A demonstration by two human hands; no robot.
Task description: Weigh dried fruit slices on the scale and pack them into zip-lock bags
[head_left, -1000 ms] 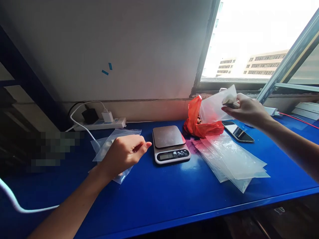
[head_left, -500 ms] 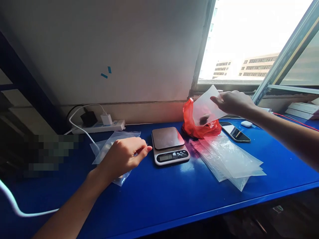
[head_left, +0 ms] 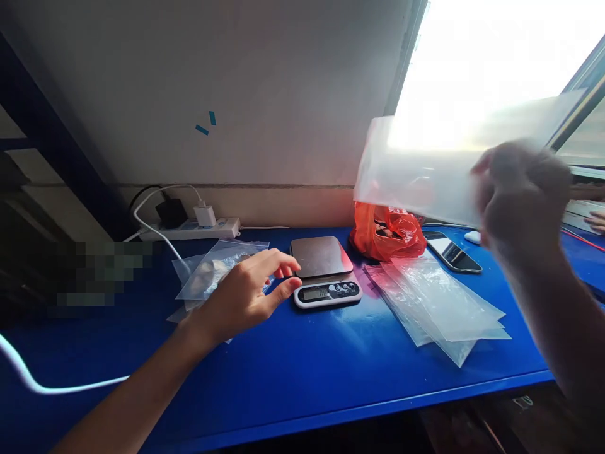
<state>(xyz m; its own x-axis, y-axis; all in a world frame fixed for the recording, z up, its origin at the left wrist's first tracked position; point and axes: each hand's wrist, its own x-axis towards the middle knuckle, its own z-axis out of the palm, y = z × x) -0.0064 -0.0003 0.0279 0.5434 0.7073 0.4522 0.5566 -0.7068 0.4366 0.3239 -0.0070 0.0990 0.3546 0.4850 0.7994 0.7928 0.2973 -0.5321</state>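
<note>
A translucent plastic bag [head_left: 420, 170] is held up in my right hand [head_left: 522, 189], which is closed on it and blurred by motion. Behind and below the bag sits a red plastic bag [head_left: 390, 243], open at the top, with dark pieces inside that I cannot identify. My left hand [head_left: 253, 287] is empty, fingers apart, its fingertips just left of a digital kitchen scale [head_left: 321, 257]. Under and behind that hand lie clear plastic bags [head_left: 212, 274] with pale contents. Flat clear bags [head_left: 439, 302] lie fanned out right of the scale.
A smartphone [head_left: 452, 252] and a white earbud case [head_left: 472, 237] lie at the right. A power strip [head_left: 227, 228] with chargers stands along the wall. At the right edge another person's hand [head_left: 598, 221] shows. The blue table's front edge [head_left: 378, 410] runs below.
My right hand has lifted the translucent bag up and right, away from the red bag, and nearer the camera. The fingers of my left hand have spread apart.
</note>
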